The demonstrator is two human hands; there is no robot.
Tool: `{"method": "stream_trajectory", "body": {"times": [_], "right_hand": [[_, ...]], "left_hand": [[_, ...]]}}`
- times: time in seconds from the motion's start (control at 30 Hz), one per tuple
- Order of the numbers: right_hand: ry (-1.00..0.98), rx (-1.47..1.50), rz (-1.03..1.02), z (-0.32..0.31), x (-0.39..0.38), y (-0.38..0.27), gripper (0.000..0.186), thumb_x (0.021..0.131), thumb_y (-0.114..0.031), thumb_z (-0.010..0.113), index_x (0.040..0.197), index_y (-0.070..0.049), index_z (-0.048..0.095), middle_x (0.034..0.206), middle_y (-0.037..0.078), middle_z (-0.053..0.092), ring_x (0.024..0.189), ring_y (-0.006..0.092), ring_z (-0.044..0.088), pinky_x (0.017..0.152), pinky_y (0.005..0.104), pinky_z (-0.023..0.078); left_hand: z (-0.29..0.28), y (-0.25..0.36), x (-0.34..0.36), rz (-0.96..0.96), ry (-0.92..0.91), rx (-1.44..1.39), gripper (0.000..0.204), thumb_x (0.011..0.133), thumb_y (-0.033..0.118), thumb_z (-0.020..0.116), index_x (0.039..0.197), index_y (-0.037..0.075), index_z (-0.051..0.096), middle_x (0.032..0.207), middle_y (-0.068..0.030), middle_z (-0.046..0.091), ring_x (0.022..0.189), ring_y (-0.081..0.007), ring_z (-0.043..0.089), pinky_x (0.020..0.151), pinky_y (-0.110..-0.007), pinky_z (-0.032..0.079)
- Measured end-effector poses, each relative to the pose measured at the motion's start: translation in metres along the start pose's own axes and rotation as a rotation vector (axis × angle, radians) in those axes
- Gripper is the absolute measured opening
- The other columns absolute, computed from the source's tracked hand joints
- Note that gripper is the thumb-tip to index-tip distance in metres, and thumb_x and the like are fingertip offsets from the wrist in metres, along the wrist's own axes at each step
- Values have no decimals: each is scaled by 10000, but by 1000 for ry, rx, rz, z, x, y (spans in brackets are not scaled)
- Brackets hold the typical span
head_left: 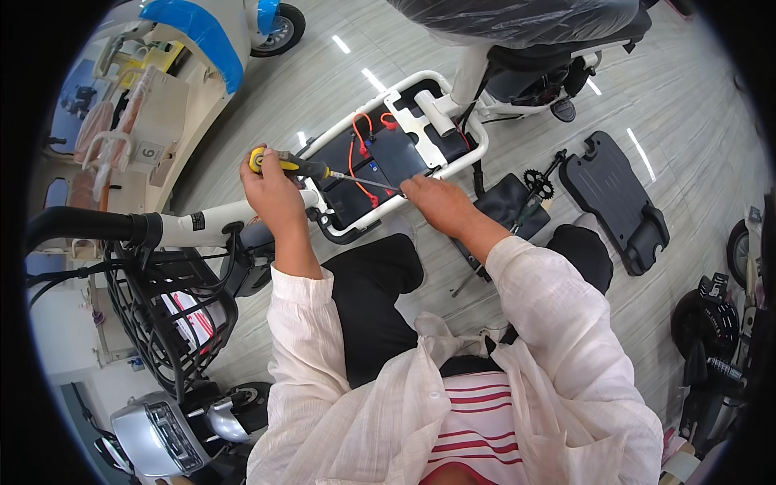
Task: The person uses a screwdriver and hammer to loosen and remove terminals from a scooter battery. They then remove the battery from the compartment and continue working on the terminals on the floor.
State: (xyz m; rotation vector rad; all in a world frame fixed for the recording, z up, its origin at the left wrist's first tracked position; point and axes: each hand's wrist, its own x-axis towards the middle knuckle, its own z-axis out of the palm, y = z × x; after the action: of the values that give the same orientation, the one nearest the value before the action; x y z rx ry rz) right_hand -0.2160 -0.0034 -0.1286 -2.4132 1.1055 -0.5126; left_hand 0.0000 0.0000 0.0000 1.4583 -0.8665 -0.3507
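Note:
My left hand (273,192) is closed round the yellow and black handle of a screwdriver (299,167). Its metal shaft slants right, toward my right hand (436,204), whose fingers pinch together near the tip. Whatever the right fingers grip, if not the tip itself, is hidden. Both hands are over the open white tube frame (482,149) of an electric scooter. Inside that frame lie black batteries (400,153) with orange-red wires (353,162) joined to their terminals. A white bracket plate (414,121) crosses the frame's far end.
A black footboard cover (610,198) lies on the tiled floor at right. Nearer are a black bag-like piece (509,202), a pedal crank (537,184) and a green-handled screwdriver (529,214). The scooter's black wire basket (162,323) stands at left, its wrapped seat (525,20) at the top.

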Motion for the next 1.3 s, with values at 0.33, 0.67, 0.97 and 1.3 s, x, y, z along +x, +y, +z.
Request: {"method": "stream_trajectory", "body": {"times": [0.33,0.67,0.97,1.3], "right_hand": [[-74,17,-33,6,-5,1,303,805,52,515,1094,-39,515,1007,137,617,952,350,622,767,464,512],[87,106,-27,21,-10,7,175,835,-36,545,1009,-43,525,909,148,633,854,368,644,696,472,521],[429,737,444,9,2,12,139,922,-109,563,999,2,533,771,162,666,659,302,670,610,406,528],[560,950,837,8,-7,64,166,857,-154,633,885,9,624,796,66,638,639,139,558,554,295,427]], "left_hand": [[2,2,-10,102,-159,-87,309,938,153,590,1203,10,518,951,-56,577,776,-89,549,682,-225,466],[10,18,-16,248,-35,-133,360,969,203,599,1244,11,470,945,-49,581,814,-92,545,711,-224,469],[2,21,-11,191,71,-120,384,971,300,594,1219,31,476,891,-35,569,656,-64,503,505,-190,394],[-1,19,-12,185,30,-152,383,969,289,601,1225,30,481,889,-29,557,659,-63,499,514,-190,399]]}}
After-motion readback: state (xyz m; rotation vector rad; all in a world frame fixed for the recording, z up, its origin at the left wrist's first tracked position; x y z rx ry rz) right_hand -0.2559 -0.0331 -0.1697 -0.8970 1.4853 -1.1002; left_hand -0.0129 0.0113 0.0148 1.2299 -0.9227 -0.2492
